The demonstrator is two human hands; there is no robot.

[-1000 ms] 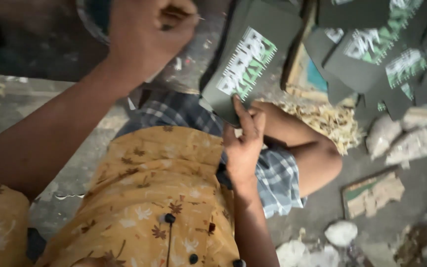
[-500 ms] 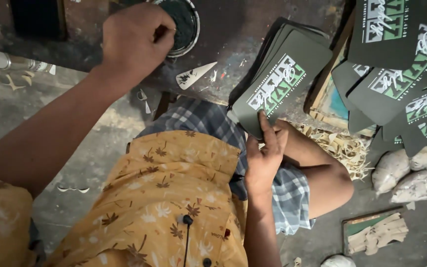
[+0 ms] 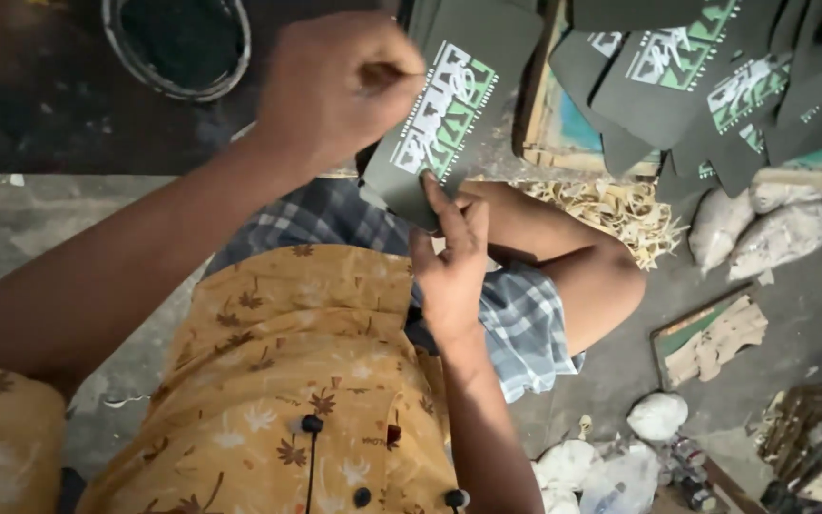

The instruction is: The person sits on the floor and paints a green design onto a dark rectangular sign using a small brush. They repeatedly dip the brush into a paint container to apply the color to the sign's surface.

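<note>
Now I see my left hand [image 3: 340,90] curled into a closed fist at the far side of the scene, just over the top edge of a dark card [image 3: 449,105] with a green and white print; whether it pinches anything I cannot tell. My right hand [image 3: 451,262] is nearer, its fingers [image 3: 441,195] held straight and touching the card's lower edge, above my knee. Far left of the fist sits a round tin [image 3: 178,48] of dark ink. More printed cards [image 3: 715,86] fan out at far right, above pale bags [image 3: 763,228] on the floor.
</note>
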